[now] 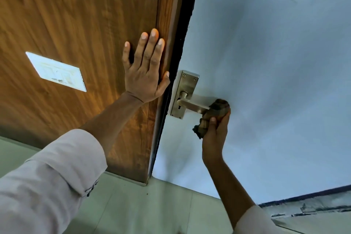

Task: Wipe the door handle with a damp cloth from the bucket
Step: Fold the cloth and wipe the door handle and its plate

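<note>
A silver lever door handle (pixel 191 105) on a metal backplate (pixel 185 89) sits on the pale blue door (pixel 266 62). My right hand (pixel 215 133) grips a crumpled brown cloth (pixel 212 114) and holds it wrapped around the outer end of the lever, hiding its tip. My left hand (pixel 146 70) lies flat with fingers spread against the wooden door (pixel 76 24), close to its edge and just left of the handle. No bucket is in view.
A white rectangular plate (pixel 57 71) is fixed to the wooden surface at the left. A dark gap (pixel 182 40) runs between the wooden door and the blue door. Pale green floor tiles (pixel 152 205) lie below.
</note>
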